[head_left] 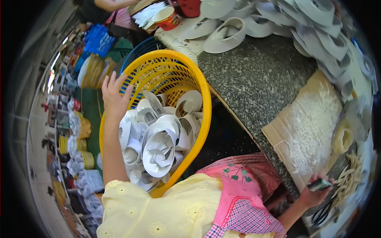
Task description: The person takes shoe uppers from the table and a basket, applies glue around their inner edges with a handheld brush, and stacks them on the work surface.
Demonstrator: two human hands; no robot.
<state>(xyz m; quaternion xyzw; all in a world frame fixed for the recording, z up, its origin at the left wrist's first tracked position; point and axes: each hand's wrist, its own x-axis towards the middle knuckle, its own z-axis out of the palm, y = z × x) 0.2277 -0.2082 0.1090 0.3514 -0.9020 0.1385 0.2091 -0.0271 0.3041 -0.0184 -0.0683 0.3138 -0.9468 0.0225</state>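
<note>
My left hand (116, 95) is raised at the left rim of a yellow plastic basket (205, 115). Its fingers are spread and nothing shows in them. Many white curved pieces with oval openings lie heaped in the basket; one piece (159, 152) rests on top, near my left forearm. Far to the right, my right hand (313, 195) is closed round a small brush (320, 184) with dark bristles. That hand is by the table's near edge, beside a sheet of cardboard (278, 133) covered in white powder (313, 131).
The speckled dark tabletop (254, 75) bears more white pieces (227, 35) stacked along its back and right. A red paper tub (166, 19) stands at the far corner. Pale strips (351, 174) and black-handled scissors (322, 214) lie at right. Another person (115, 16) is at the upper left.
</note>
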